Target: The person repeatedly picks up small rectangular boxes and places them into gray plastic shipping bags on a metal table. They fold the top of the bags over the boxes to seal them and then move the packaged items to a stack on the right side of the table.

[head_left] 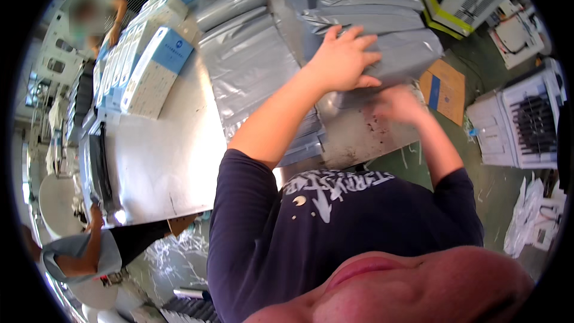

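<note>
A row of filled grey plastic mailing bags (pixel 365 0) runs along the right side of the table. My left hand (pixel 344 60) lies over the nearest filled bag (pixel 409 54), fingers spread and nothing gripped. By the near lower edge of that same bag is my right hand (pixel 399 104), smeared by motion, so its fingers cannot be made out. Left of my left forearm, flat grey mailing bags (pixel 251 66) lie overlapping in a long pile.
White and blue boxes (pixel 158 72) stand in rows on the metal table (pixel 170 161). One person (pixel 113 21) is at the far left, another (pixel 84 254) at the lower left. Right of the table are brown cardboard (pixel 443 91) and a white crate (pixel 493 134).
</note>
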Motion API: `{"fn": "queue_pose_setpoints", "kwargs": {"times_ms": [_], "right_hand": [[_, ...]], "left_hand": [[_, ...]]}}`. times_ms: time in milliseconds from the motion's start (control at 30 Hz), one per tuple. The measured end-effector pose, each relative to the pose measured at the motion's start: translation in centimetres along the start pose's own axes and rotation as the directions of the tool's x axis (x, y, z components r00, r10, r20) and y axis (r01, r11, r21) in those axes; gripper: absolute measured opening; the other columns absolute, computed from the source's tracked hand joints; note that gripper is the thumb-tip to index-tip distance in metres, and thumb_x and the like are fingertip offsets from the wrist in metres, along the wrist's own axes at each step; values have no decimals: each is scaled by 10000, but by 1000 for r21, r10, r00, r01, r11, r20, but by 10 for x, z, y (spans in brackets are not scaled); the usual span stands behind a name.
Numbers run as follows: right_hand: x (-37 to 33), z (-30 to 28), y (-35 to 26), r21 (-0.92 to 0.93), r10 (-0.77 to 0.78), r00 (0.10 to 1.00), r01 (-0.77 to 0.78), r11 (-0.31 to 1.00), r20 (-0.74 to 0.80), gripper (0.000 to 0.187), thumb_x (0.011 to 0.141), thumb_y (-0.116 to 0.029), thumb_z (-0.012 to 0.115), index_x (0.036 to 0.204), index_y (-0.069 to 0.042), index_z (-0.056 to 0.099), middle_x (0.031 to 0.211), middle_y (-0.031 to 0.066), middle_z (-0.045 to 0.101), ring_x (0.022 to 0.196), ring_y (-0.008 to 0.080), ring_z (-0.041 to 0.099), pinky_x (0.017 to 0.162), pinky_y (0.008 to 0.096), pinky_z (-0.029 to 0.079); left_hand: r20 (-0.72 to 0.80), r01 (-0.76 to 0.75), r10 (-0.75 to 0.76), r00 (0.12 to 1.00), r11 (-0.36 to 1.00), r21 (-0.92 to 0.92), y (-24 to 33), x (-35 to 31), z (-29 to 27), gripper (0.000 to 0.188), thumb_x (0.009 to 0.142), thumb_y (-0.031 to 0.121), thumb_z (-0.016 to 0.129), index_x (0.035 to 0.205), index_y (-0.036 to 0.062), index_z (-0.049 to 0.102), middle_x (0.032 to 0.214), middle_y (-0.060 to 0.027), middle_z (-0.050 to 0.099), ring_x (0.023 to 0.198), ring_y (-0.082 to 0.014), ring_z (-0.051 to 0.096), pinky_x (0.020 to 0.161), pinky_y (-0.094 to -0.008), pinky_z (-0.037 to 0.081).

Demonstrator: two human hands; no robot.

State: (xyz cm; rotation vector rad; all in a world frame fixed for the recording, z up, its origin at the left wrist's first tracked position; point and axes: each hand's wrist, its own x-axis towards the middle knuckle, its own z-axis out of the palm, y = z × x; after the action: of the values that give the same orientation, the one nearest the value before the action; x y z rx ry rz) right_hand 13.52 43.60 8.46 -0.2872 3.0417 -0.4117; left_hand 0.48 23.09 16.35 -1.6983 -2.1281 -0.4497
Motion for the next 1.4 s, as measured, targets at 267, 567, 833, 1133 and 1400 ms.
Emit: {"fn": "queue_pose_setpoints", "kwargs": {"times_ms": [267, 567, 833, 1133, 1400], "right_hand": [[-3, 3, 13, 175, 72, 949, -131, 976, 308, 351, 750, -209, 680, 1076, -86, 634, 1071, 124, 632, 928, 293, 601, 890, 391, 433], [179, 81, -191, -115, -294, 951, 282, 952, -99, 526, 853, -420, 546, 1297, -145, 479, 1405, 117, 369, 1320, 295, 303, 1049, 478, 264], [171, 82, -224, 689, -93, 984, 171, 705, -149, 861, 764, -467, 666, 1438, -132, 248, 1479, 94, 262, 1358, 259, 257, 1082, 448, 225], [159, 131, -250, 994, 336, 939, 41, 102, -74, 818, 855, -299, 646, 1439, -14, 149, 1438, 191, 293, 1310, 261, 325, 1047, 353, 310], [81, 115, -209, 874, -61, 995, 95, 477, -75, 850, 730, -118, 732, 1422, -28, 245, 1389, 220, 360, 1280, 293, 372, 1046, 379, 321]], "left_hand": [[-246, 685, -792, 559, 274, 675, -258, -218, -141, 708, 690, 252, 745, 1320, 205, 426, 1444, -112, 306, 1358, -283, 251, 1042, -601, 203], [125, 467, -832, 540, 420, 778, -303, -344, -176, 748, 720, 379, 693, 1382, 381, 344, 1310, -135, 464, 1089, -351, 531, 882, -454, 435], [135, 662, -825, 548, 330, -673, -199, -345, -184, 427, 850, 241, 588, 1239, 79, 520, 911, -50, 595, 742, -135, 577, 673, -276, 476], [-243, 704, -688, 683, 534, 468, -167, -362, -82, 658, 837, 443, 593, 1316, 21, 431, 1130, -228, 585, 1001, -363, 578, 850, -423, 457], [236, 717, -946, 222, -6, -697, -110, -313, -43, 641, 873, 340, 609, 1364, 5, 368, 1130, -165, 599, 1018, -213, 580, 886, -299, 438]]}}
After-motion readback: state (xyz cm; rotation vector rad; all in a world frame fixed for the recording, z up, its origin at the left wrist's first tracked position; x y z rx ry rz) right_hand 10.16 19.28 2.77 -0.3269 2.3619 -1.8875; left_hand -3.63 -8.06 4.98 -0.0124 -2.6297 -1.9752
